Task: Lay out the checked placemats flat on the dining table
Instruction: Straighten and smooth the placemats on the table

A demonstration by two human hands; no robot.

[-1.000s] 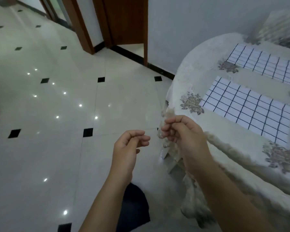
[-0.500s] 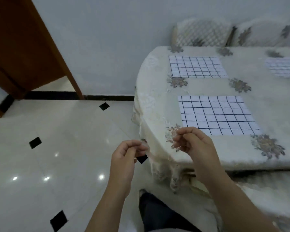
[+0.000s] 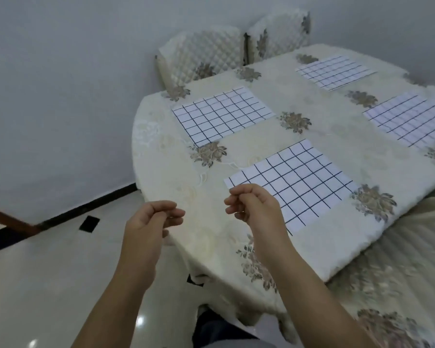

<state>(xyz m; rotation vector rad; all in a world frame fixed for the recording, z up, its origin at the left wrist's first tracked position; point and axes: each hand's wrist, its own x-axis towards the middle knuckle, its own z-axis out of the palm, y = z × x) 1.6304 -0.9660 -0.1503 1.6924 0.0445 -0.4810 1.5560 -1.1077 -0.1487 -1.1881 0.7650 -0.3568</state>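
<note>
Several white placemats with dark checks lie flat on the dining table (image 3: 236, 146), which wears a cream floral cloth. The nearest placemat (image 3: 307, 179) lies just beyond my right hand (image 3: 254, 209), which hovers over its near left corner. A second placemat (image 3: 224, 114) lies at the table's far left, a third (image 3: 409, 119) at the right and another (image 3: 335, 71) at the back. My left hand (image 3: 148, 227) hangs off the table's rounded left edge. Both hands have fingers curled against the thumb, with nothing visible in them.
Two chairs with quilted cream covers (image 3: 204, 59) stand against the grey wall behind the table. Glossy white floor tiles with black insets (image 3: 89, 223) lie to the left. The cloth drapes over the table's near edge (image 3: 337, 262).
The view has swung right from the floor and doorway onto the table, bringing more placemats into sight. Both hands keep the same curled pose in front of me.
</note>
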